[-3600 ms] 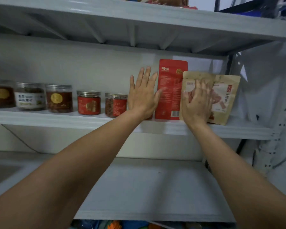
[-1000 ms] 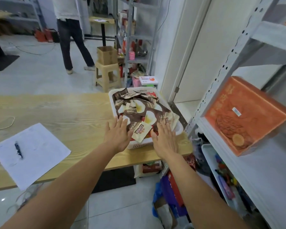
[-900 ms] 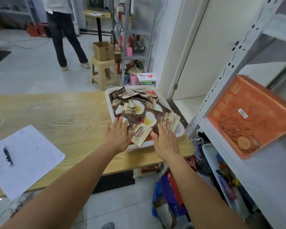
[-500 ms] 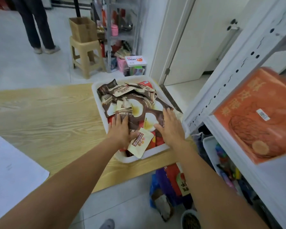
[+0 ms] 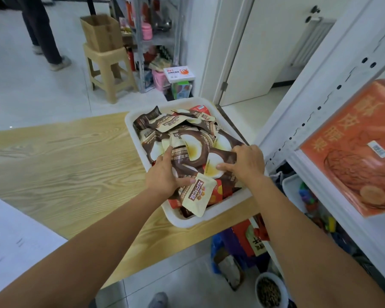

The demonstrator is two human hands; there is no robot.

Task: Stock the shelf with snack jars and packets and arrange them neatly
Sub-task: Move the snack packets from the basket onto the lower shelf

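Note:
A white plastic basket (image 5: 209, 217) sits at the right end of the wooden table (image 5: 65, 163), heaped with brown-and-cream snack packets (image 5: 193, 147) and a few red ones. My left hand (image 5: 162, 174) reaches into the near left of the heap, fingers and thumb curled round a brown packet. My right hand (image 5: 246, 164) is on the near right of the heap, fingers curled and thumb pinching a brown packet's edge. A small cream packet (image 5: 198, 194) hangs over the near rim between my hands. The white metal shelf (image 5: 316, 90) stands at the right.
An orange box (image 5: 360, 147) lies on the shelf board at the right. Bags (image 5: 242, 247) and a bowl (image 5: 269, 290) crowd the floor below. White paper (image 5: 13, 241) lies on the table's left. A stool with a cardboard box (image 5: 102, 32) and a person's legs (image 5: 42, 30) stand beyond.
I turned from the shelf to the table and the basket. My hands went from lying flat on the heap to curling round brown packets, and the view moved closer.

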